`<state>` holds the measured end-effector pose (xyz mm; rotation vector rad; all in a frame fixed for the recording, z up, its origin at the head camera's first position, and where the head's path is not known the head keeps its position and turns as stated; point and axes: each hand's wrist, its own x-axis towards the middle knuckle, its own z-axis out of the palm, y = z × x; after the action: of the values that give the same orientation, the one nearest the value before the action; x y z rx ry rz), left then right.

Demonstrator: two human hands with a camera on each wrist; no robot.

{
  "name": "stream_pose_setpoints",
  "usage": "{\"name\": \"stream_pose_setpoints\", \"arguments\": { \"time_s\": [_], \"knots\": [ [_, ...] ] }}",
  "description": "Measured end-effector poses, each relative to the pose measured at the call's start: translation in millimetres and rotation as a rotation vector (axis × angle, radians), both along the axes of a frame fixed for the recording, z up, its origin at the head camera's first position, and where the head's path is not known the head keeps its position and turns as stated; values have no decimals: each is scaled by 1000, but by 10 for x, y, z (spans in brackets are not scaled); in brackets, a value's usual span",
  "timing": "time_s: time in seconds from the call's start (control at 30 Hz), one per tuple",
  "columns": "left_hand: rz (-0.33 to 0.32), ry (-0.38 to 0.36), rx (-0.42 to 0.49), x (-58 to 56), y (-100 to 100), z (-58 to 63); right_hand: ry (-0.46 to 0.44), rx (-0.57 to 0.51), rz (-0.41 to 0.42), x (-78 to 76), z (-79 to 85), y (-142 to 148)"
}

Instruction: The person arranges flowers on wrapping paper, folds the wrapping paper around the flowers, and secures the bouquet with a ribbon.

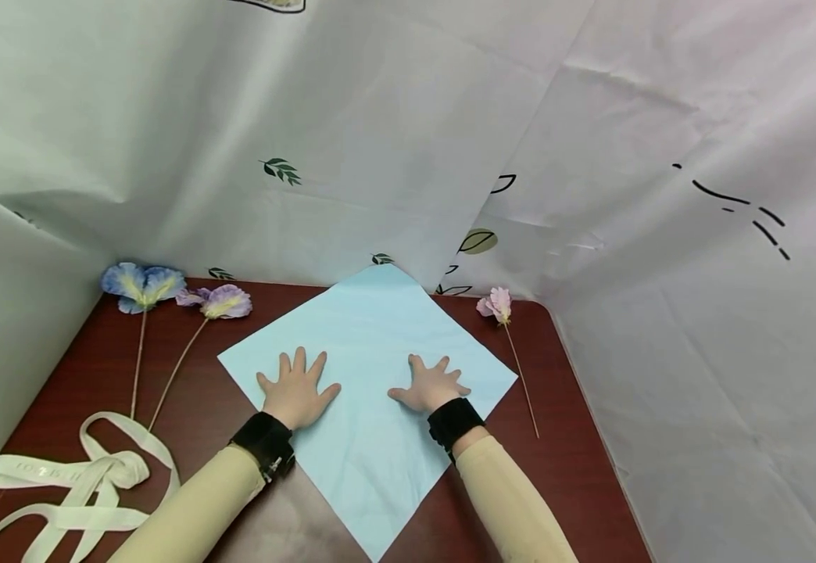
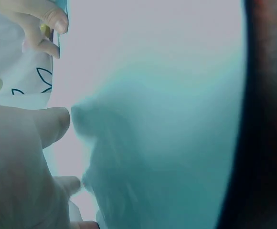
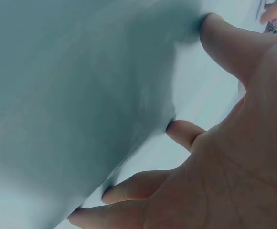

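Note:
A light blue square sheet (image 1: 373, 328) lies flat on the dark red table, turned so that one corner points toward me. On its left part rests my left hand (image 1: 297, 392), fingers spread. My right hand (image 1: 434, 385) touches the sheet farther right, its fingers also splayed. From close up, the left wrist view shows the left hand (image 2: 19, 162) with fingertips at the sheet's surface. Fingertips of the right hand (image 3: 215, 171) meet the sheet in the right wrist view, the palm raised off it. Neither hand grips anything.
A blue flower (image 1: 142, 286) and a purple flower (image 1: 225, 302) on long stems lie at the left, near a tied cream ribbon (image 1: 102, 477). One pink flower (image 1: 498, 305) lies right of the sheet. Patterned white cloth (image 1: 380, 141) hangs around the table (image 1: 570, 485).

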<state>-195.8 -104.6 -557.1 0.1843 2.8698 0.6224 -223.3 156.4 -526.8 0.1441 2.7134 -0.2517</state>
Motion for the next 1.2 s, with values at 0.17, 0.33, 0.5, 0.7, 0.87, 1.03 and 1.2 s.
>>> {"name": "stream_pose_setpoints", "arguments": {
  "time_s": [0.17,0.33,0.5,0.7,0.87,1.03,1.2],
  "knots": [
    [20,5,1,-84,21,12,8,-34,-27,-41,-7,-16],
    [10,-18,-8,-107,48,62,21,13,-35,-96,33,-59],
    [-2,-66,-15,-125,79,59,163,37,65,-278,9,-163],
    [8,-63,-40,-145,85,39,121,-21,188,-473,-57,-293],
    [17,-36,-34,-155,65,28,133,17,171,-570,-193,-370],
    [-91,18,-10,-141,-21,16,117,9,158,-535,-140,-435],
    [-218,-72,61,-137,-147,25,110,9,147,-560,-214,-417]
  ]
}}
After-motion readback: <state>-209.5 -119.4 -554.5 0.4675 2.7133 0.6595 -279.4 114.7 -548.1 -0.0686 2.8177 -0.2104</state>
